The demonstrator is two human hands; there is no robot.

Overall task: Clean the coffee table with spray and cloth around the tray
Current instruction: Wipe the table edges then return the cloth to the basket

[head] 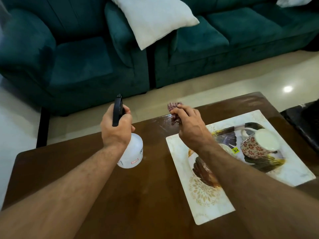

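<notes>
The worktop [107, 195] is dark brown wood, glossy and wet-looking near its far edge. On its right half lies the tray [203, 213], a pale rectangle with a bird and leaf pattern, set at an angle. A floral mug [257, 144] stands upside down on the tray's far part, with a yellow sticker beside it.

The cloth [173, 107], reddish and patterned, is bunched in the right hand [188, 126], whose fingers [177, 109] are closed on it, just beyond the tray's far left corner and above the wet patch.

The left hand [115, 130] holds the spray [133, 152], a clear white bottle with a black trigger head, tilted above the worktop left of the tray; its fingers are wrapped around the neck.

Beyond the worktop stand a green sofa [224, 40] with a white cushion [155, 19] and a pale tiled floor [224, 87].
</notes>
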